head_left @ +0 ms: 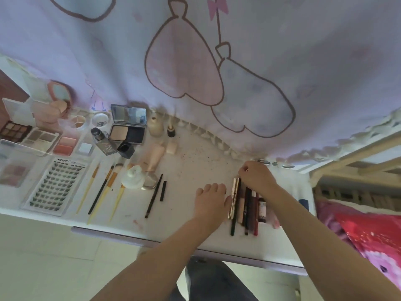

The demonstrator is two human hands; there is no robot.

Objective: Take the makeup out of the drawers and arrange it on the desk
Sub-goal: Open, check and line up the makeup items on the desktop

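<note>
Makeup lies spread over the white desk [195, 161]. At the right, a row of pencils and slim tubes [247, 207] lies side by side, with a gold tube [234, 196] at its left edge. My left hand [211, 197] rests flat on the desk, fingers straight, just left of the gold tube. My right hand [256, 174] hovers over the far ends of the row, its fingers curled down onto the tips. Further left lie a black pencil [154, 195], several brushes [104, 190], a lash tray [55, 185], palettes [41, 139] and an open compact [128, 127].
A printed lilac curtain [217, 72] hangs behind the desk. Bottles and small jars [155, 124] stand along the back edge, a pink mirror [60, 94] at far left. A red and pink blanket [368, 233] lies to the right. My knee [212, 281] shows under the desk's front edge.
</note>
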